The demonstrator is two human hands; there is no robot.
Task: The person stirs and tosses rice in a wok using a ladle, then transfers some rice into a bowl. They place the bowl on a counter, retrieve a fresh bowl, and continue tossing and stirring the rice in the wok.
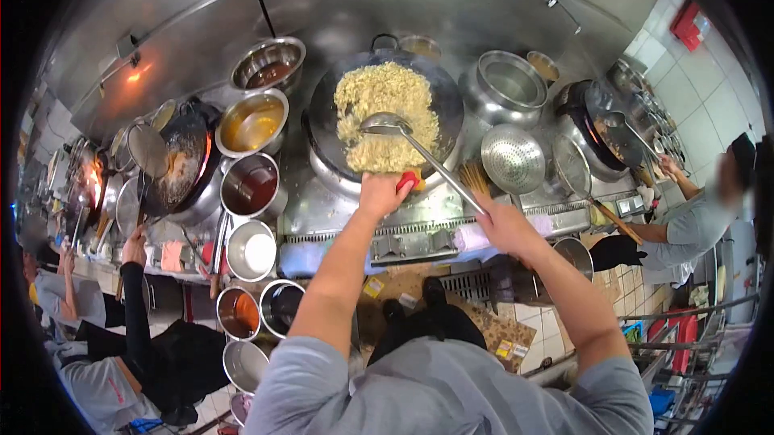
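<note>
A large black wok (pixel 322 104) stands on the burner in front of me, holding a heap of yellowish fried rice (pixel 383 84). My left hand (pixel 383 193) is closed at the wok's near rim, with a red and yellow piece (pixel 409 180), perhaps a cloth, under the thumb. The exact grip is hidden from above. In my right hand (pixel 506 225) is the end of a long metal ladle (pixel 439 162). Its bowl (pixel 385 122) rests in the rice, near the middle of the wok. A bamboo brush (pixel 474 178) lies just beyond my right hand.
Left of the wok stand steel bowls (pixel 251 122) and several pots of sauce (pixel 250 185). A perforated strainer (pixel 513 161) and a large steel pot (pixel 508 88) are on the right. Co-workers work at a left wok (pixel 181 165) and a right wok (pixel 613 133), flames showing.
</note>
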